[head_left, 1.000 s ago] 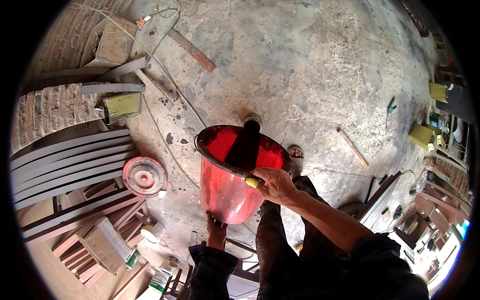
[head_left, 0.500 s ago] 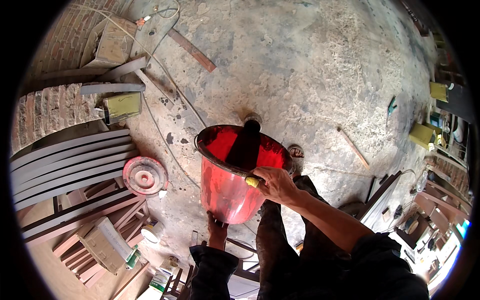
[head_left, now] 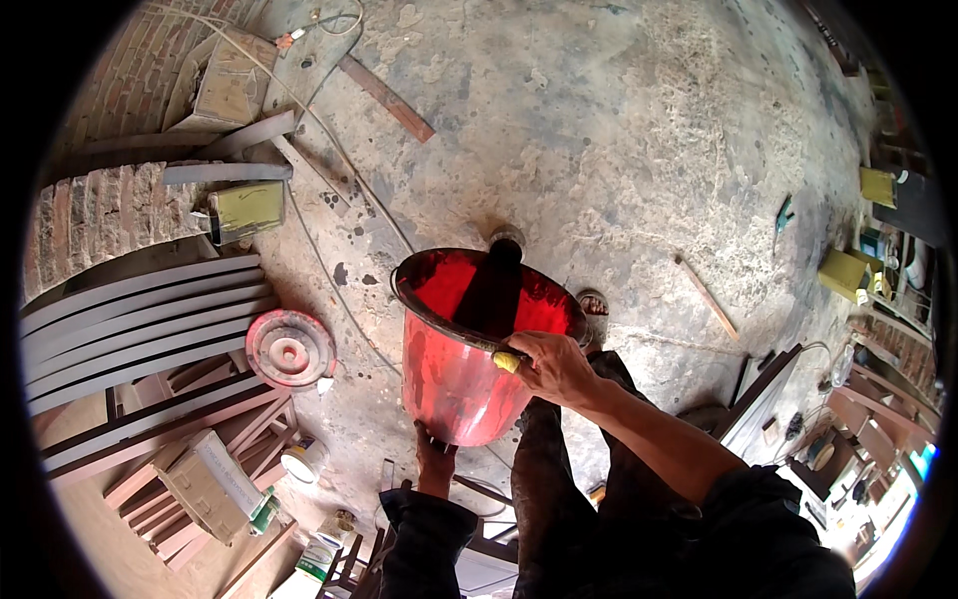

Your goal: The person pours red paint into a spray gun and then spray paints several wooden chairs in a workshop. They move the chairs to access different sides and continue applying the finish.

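A large red bucket is tilted with its mouth away from me, its inside streaked with black. A dark band of liquid runs along the inner wall to the far lip. Just beyond that lip a small round container shows in part; its contents look black. With closed fingers, my right hand grips the near rim, beside a yellow piece on the rim whose kind I cannot make out. My left hand supports the bucket's base from below, its fingers partly hidden under it.
A red-stained round lid lies left, beside stacked grey boards. Cardboard boxes and a yellow-green tin stand on that side. A hose crosses the concrete floor. Loose wood strips lie ahead; my sandalled foot is right of the bucket.
Almost nothing differs. The bucket and both hands keep their hold and tilt, with only a very slight shift of the whole view.
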Demonstrator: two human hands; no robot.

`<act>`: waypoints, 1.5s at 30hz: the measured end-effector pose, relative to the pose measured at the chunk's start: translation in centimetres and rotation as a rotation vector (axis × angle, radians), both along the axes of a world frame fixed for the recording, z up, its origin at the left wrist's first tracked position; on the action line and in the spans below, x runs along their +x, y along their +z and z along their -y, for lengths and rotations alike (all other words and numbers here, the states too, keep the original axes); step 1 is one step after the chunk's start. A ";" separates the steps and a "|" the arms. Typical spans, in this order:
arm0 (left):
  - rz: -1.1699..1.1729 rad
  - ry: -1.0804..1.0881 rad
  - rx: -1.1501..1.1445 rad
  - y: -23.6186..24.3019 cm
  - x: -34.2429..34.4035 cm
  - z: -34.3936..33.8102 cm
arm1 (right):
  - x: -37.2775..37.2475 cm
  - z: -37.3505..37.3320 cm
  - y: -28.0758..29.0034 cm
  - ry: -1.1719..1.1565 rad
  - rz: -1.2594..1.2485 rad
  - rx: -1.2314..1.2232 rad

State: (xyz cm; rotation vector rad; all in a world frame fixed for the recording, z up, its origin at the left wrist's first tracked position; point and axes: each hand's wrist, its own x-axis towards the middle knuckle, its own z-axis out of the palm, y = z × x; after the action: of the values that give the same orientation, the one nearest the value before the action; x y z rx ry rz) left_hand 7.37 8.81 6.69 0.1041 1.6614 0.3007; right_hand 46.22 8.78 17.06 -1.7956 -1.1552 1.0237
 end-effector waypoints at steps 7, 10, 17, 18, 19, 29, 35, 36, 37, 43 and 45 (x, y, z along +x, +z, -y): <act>-0.030 0.004 0.000 0.4 0.6 0.0 | 0.1 0.1 -0.2 -0.001 -0.005 -0.003; -0.014 0.006 0.007 0.7 0.9 -0.1 | 0.1 0.1 -0.2 -0.007 -0.002 0.002; 0.002 -0.010 0.023 0.5 0.8 0.2 | 0.2 -0.3 0.2 -0.002 -0.022 0.002; 0.005 0.002 0.015 0.4 0.8 0.2 | 0.3 -0.4 0.3 0.007 -0.012 -0.014; 0.007 0.015 0.006 0.4 0.7 0.1 | 0.4 -0.5 0.3 0.016 -0.002 -0.031; -0.052 -0.032 0.035 1.3 1.6 0.4 | 0.4 -0.1 -0.3 0.000 -0.001 -0.010; -0.071 -0.010 0.032 1.5 1.9 0.7 | 0.6 -0.1 -0.2 0.015 0.026 0.002; -0.069 -0.013 0.035 1.6 1.8 0.8 | 0.6 -0.1 -0.1 0.005 0.007 -0.007; -0.066 -0.015 0.039 1.6 1.8 0.8 | 0.7 -0.2 0.2 -0.006 -0.013 -0.015; -0.069 -0.001 0.037 1.7 2.1 0.8 | 0.8 -0.1 -0.1 0.020 0.046 0.020; -0.057 -0.016 0.050 1.7 2.1 1.0 | 0.8 -0.1 -0.1 0.023 0.049 0.022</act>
State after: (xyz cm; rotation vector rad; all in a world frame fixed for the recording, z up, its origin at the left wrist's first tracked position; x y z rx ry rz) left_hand 9.49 7.85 8.35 0.1645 1.7087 0.3295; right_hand 47.00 8.90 17.00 -1.8024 -1.2149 0.9813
